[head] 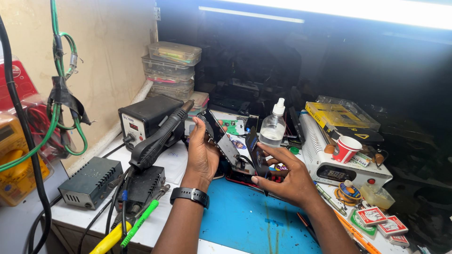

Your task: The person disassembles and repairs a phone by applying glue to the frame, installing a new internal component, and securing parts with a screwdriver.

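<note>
— Left hand (203, 149)?
— Raised above the blue rubber work mat (245, 221), palm turned inward, fingers curled round the lower end of a dark, opened smartphone body (217, 134). Thumb on the near edge, fingertips wrapped behind. Black smartwatch (190, 194) strapped on the wrist.
— And the phone itself?
— Tilted, top end leaning away toward the back of the bench, held in the air between the two hands, just above the mat's far edge.
— Right hand (287, 175)?
— Pinching a thin dark panel (253, 149) with a blue sheen, thumb below, index finger stretched along the top edge. Panel standing nearly upright, just beside the phone body; joined by a cable or merely close, cannot tell.
— Under the hands?
— Something flat with a red edge (240, 178) lying on the mat, mostly hidden.
— Behind them?
— Clear plastic squeeze bottle with a white nozzle (273, 127), upright. Right of it, a white box-shaped machine with a small digital display (329, 162), and a red-and-white paper cup (346, 148) resting on top.
— Left side of the bench?
— Black hot-air rework station (146, 117) with its black handle (162, 136) slanted across the front. Grey metal box with vent slots (89, 182) nearer the edge. Stack of clear plastic storage boxes (172, 70) against the wall.
— Near right corner?
— Small red-and-white card packets (382, 222), scattered.
</note>
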